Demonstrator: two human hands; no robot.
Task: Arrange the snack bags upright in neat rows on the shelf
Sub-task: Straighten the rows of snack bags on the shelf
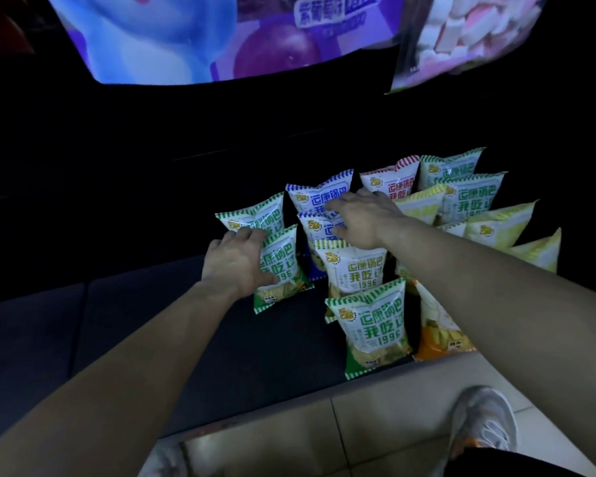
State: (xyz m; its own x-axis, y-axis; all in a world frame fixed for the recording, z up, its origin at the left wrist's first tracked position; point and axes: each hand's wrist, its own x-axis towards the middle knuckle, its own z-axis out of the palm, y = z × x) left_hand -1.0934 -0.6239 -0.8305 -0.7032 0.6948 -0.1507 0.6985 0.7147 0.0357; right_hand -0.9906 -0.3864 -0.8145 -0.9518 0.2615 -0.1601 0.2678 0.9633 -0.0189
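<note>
Green-and-white stripes edge the snack bag (284,266) that the left hand (236,263) grips: the fingers curl over its top corner and the thumb presses on its printed front. This bag stands upright at the left end of the group on the dark shelf (172,339), just in front of a second green-striped bag (255,215) that leans back a little.

The right hand (362,218) reaches over the next column. Its fingers lie across the top of the nearer blue-striped bag (315,230) and its thumb sits at that bag's front, so it looks to pinch the top seam, though the dim light makes the hold hard to read. The rear blue-striped bag (319,194) stands just behind, touching the fingertips.

Nearer the shelf's front edge in the same column stand a green-and-yellow-striped bag (355,270) and a front green-striped bag (372,328), both upright and facing the camera. Beside the front one an orange bag (441,335) is partly hidden by the right forearm. Further back stand a red-striped bag (389,184) and two pale green-striped bags (448,170), with several yellow bags (496,225) trailing to the right at a tilt.

Above hang a purple grape-printed pack (221,36) and a clear bag of marshmallows (468,36). Below the shelf, a pale shoe (482,421) rests on the tiled floor (375,425).
</note>
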